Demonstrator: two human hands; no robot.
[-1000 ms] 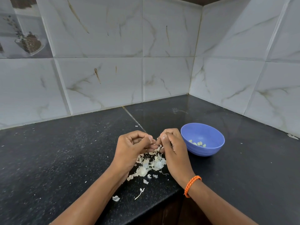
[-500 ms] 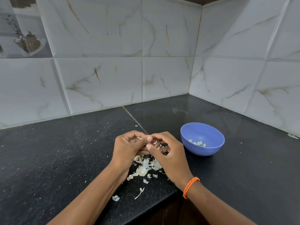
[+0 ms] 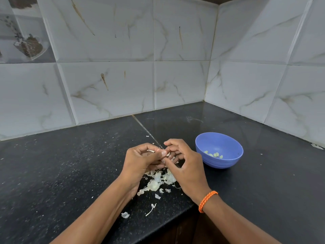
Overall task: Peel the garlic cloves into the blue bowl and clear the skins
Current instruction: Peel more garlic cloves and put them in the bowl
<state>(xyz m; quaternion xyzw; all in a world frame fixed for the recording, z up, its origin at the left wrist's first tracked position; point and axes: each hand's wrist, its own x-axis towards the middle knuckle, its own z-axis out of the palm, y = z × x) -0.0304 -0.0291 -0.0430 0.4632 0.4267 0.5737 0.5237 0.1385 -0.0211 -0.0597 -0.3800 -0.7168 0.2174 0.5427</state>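
My left hand (image 3: 140, 161) and my right hand (image 3: 184, 166) meet over the black counter, both curled round a small garlic clove (image 3: 163, 153) pinched between their fingertips. The clove is mostly hidden by the fingers. Under the hands lies a heap of pale garlic skins (image 3: 158, 180). A blue bowl (image 3: 226, 143) stands just right of my right hand, with several peeled cloves (image 3: 213, 154) on its bottom.
Loose skin scraps (image 3: 125, 215) and a thin curl (image 3: 151, 209) lie near the counter's front edge (image 3: 175, 215). Tiled walls meet in a corner behind. The counter (image 3: 61, 169) stretches left and right of the hands.
My right hand has turned and its fingers have spread further over the clove. Both hands have risen slightly off the skin heap. The bowl has not moved.
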